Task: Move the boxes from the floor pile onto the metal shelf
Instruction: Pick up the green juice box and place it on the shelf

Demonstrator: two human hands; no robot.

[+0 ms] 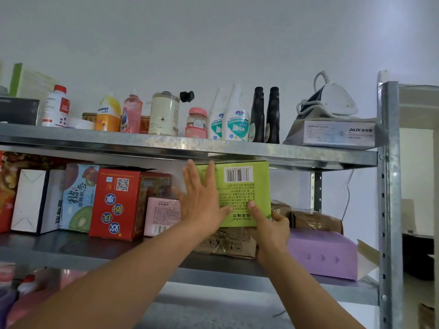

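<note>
Left hand (202, 200): spread flat against my green box (247, 186).
Right hand (268, 224): gripped its lower corner, thumb in front.
Push: needed evenness, square over the brown carton (228, 244).

green box (247, 186): left part covered by left hand (202, 200); fine print too small to read
brown carton (225, 243): right end hidden behind right hand (272, 225)
pink box (161, 214): right edge behind the left wrist
lower-shelf items (26, 288): blurred, possibly bottles, cut off by the left frame edge
</note>
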